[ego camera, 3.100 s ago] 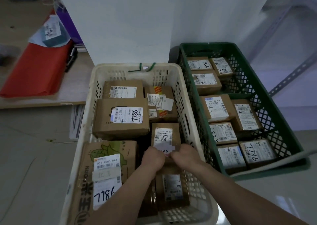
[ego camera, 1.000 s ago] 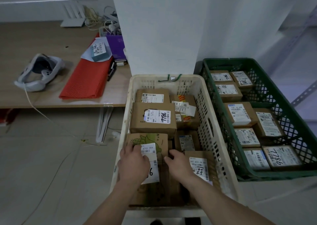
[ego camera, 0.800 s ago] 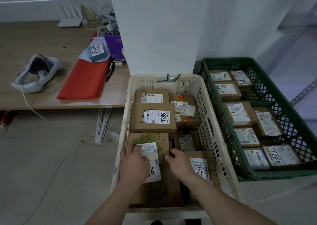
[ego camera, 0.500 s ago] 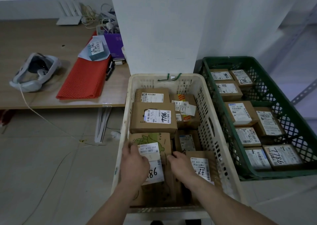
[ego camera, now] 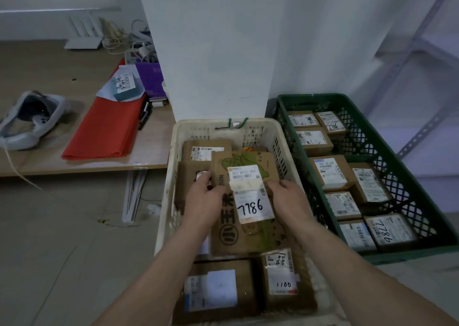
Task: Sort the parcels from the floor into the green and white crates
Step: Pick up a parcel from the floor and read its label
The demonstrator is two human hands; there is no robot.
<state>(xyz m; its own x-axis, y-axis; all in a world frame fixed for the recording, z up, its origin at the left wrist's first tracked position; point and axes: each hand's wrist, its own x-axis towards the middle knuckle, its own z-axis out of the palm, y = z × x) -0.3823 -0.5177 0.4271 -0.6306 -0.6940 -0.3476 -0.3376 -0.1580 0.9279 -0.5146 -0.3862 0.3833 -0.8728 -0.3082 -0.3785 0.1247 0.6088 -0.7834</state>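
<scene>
**Corn box raised over the white crate**

The left hand (ego camera: 203,201) clamps the corn box's (ego camera: 248,201) left edge, the right hand (ego camera: 289,197) its right; long axis runs away, above the white crate (ego camera: 171,176). The green crate (ego camera: 387,136) lies rightward, nearer the right hand.

One head camera, wide-angle, looking forward and down.
I see from above and close: the white crate (ego camera: 171,189) sits centre frame, the green crate (ego camera: 422,181) right, a low table (ego camera: 49,72) left, forearms entering from the bottom edge.
</scene>
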